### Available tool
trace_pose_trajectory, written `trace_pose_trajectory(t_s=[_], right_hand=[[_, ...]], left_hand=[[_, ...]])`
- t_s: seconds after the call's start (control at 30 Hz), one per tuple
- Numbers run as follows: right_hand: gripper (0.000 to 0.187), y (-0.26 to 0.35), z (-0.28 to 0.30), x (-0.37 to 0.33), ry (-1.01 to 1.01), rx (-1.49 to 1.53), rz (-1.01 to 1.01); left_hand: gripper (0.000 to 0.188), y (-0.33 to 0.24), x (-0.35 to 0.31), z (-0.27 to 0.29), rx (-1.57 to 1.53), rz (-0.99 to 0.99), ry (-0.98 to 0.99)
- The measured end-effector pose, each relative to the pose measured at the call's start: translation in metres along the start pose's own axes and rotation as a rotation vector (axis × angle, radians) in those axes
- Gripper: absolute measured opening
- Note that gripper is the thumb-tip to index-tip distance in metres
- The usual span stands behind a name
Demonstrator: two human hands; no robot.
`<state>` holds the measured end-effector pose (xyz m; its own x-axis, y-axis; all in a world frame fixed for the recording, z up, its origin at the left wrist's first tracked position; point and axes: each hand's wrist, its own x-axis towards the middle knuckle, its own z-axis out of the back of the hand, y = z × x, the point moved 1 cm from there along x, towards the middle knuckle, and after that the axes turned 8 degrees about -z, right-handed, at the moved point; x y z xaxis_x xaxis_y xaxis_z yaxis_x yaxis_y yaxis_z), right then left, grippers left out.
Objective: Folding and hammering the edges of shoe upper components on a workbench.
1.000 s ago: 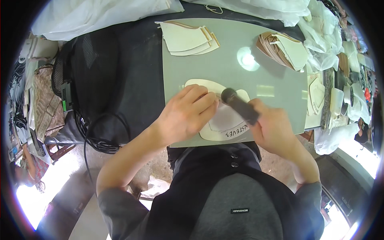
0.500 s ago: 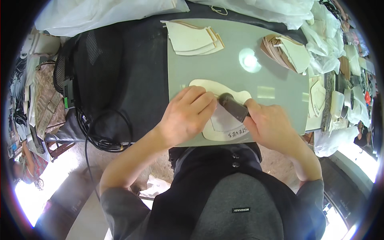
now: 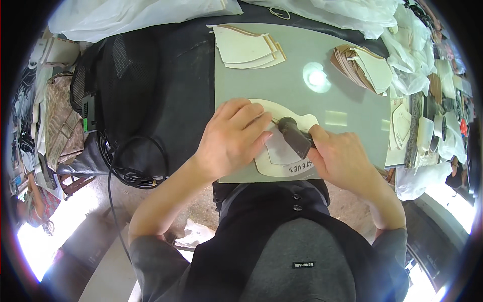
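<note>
On the grey-green board [image 3: 282, 85] lies a cream curved pattern piece [image 3: 284, 108] with a white inner panel [image 3: 279, 151] and dark handwriting along its near edge. My left hand [image 3: 234, 131] rests over its left side, fingers bent and the thumb apart from them. A thin strip or point shows by the left fingertips, too small to name. My right hand [image 3: 339, 156] grips a dark brown piece with a rounded end [image 3: 296, 137] between thumb and fingers. That piece sits over the pattern's middle; its far end lies close to the left fingertips.
A stack of cream pieces [image 3: 249, 48] lies at the board's far left, a fanned brown-and-cream stack [image 3: 362, 68] at the far right. A black mesh bag [image 3: 126, 75] and coiled black cable [image 3: 133, 166] are on the left. Plastic bags [image 3: 146, 17] line the back.
My left thumb has come away from the fingers, and the left hand has shifted slightly left. The dark brown piece has turned a little in my right hand.
</note>
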<state>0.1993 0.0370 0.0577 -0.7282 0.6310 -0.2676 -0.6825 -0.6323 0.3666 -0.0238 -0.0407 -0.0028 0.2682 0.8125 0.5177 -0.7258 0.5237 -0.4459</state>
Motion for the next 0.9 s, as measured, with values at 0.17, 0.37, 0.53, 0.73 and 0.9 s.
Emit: trace_pose_trajectory(t_s=[0.17,0.37,0.53,0.73,0.9], right_hand=[[0.034,-0.008,-0.001,0.004,0.005,0.066,0.014],[0.032,0.001,0.005,0.010,0.083,-0.039,-0.051],[0.033,0.002,0.005,0.009,-0.092,0.231,-0.052],[0.033,0.005,0.004,0.011,-0.052,0.145,-0.008],[0.034,0.003,0.000,0.016,0.065,0.058,-0.041]], left_hand=[[0.037,0.004,-0.008,-0.005,0.101,-0.115,0.024],[0.039,0.005,-0.006,-0.007,0.110,-0.163,-0.030],[0.037,0.004,-0.006,-0.006,0.093,-0.119,-0.021],[0.038,0.002,-0.007,-0.006,0.068,-0.075,-0.029],[0.037,0.006,-0.011,-0.005,0.053,-0.095,-0.036]])
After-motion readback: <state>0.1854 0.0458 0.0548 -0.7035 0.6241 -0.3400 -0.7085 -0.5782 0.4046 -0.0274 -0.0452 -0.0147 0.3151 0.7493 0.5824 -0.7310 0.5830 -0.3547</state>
